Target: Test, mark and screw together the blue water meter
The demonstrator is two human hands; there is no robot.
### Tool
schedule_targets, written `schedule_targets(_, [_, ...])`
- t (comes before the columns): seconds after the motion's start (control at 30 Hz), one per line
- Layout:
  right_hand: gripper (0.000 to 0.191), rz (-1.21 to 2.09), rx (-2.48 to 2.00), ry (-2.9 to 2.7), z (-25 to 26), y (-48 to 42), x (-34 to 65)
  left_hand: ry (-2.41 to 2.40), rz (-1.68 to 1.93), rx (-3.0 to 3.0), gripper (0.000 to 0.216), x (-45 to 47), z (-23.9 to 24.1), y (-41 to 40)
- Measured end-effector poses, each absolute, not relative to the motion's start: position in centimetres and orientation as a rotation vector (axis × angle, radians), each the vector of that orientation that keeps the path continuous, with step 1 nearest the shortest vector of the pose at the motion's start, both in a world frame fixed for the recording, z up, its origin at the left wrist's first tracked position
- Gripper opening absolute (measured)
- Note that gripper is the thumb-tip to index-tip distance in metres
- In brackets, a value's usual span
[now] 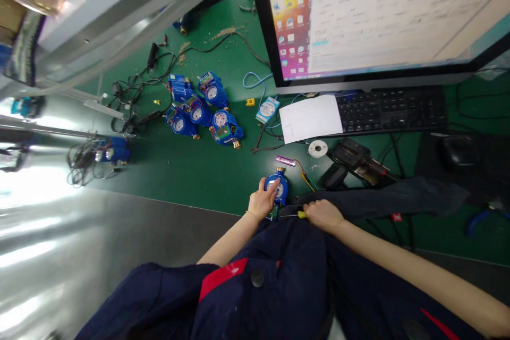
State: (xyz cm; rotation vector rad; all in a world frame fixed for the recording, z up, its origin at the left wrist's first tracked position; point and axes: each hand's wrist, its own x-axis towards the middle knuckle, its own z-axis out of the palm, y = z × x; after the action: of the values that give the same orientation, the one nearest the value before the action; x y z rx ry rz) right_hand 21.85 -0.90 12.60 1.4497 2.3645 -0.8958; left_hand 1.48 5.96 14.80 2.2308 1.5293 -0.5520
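Note:
At the table's front edge lies a blue water meter (282,185) with a brass fitting pointing away from me. My left hand (261,202) grips it from the left, fingers over its round dial. A small green circuit board (274,214) shows at the meter's near end. My right hand (323,214) is closed around a screwdriver (302,214) with a yellow handle; its thin shaft points left toward the board. Whether the tip touches anything is too small to tell. A purple battery cell (286,161) with wires lies just beyond the meter.
Several more blue water meters (199,111) stand grouped on the green table (191,175). Behind my right hand lie dark cloth (378,199), a black tool (353,156) and a white disc (317,149). Farther back are paper (311,118), a keyboard (392,109) and a monitor (382,21).

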Motion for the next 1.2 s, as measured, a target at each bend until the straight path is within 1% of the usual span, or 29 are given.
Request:
schedule_targets(0.27, [0.032, -0.915, 1.478, 2.361, 13.0, -1.2, 21.6, 1.512, -0.563, 2.232, 0.044, 1.2, 14.7, 6.3])
schedule_targets(0.53, [0.031, -0.974, 1.526, 2.304, 13.5, -0.6, 22.0, 1.52, -0.568, 2.259, 0.045, 1.8, 15.0, 5.8])
schedule_targets(0.7, [0.033, -0.971, 1.69, 2.313, 14.9, -1.4, 21.5, 1.582, -0.504, 2.303, 0.045, 1.4, 14.7, 5.6])
schedule_targets(0.87, [0.034, -1.019, 2.02, 2.243, 15.2, -1.7, 23.2, 1.636, -0.423, 2.302, 0.045, 0.1, 14.1, 5.7])
schedule_targets(0.93, [0.038, -1.119, 2.145, 2.216, 14.2, -1.2, 23.1, 1.63, -0.39, 2.307, 0.045, -0.3, 13.9, 5.8])
schedule_targets(1.03, [0.044, -1.389, 2.175, 2.252, 12.0, -0.4, 20.9, 1.625, -0.352, 2.308, 0.045, -0.7, 13.6, 5.7])
schedule_targets(1.07, [0.041, -1.487, 2.15, 2.267, 11.3, -0.4, 19.8, 1.621, -0.341, 2.308, 0.045, -0.7, 13.5, 5.7])
schedule_targets(1.13, [0.029, -1.667, 2.086, 2.276, 10.6, -1.1, 18.0, 1.612, -0.322, 2.306, 0.045, -0.9, 13.4, 5.7])
schedule_targets(1.2, [0.022, -1.829, 2.042, 2.261, 10.8, -2.5, 17.2, 1.607, -0.3, 2.302, 0.044, -1.1, 13.4, 5.7])
